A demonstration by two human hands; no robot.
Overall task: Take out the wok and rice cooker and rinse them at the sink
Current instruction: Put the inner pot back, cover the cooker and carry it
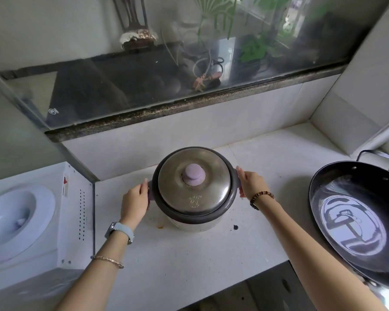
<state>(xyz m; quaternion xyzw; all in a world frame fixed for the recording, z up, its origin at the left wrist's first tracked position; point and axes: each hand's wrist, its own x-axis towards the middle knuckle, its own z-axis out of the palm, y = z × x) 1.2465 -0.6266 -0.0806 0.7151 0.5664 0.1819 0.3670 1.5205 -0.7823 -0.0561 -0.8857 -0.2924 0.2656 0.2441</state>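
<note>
Centrally on the white counter [189, 265] stands the lidded rice cooker [194, 187], its side handles gripped by the left hand [134, 204] and the right hand [250, 184], fingers pressed together and curled. The wok [355, 221] lies further right, apart from both hands.

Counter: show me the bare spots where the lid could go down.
Widest bare patch: the counter in front of the cooker, down to the front edge. A strip lies behind the cooker, up to the tiled wall. Crowded: the left hand fills the gap to the dispenser; right hand and wok crowd the right.
</note>
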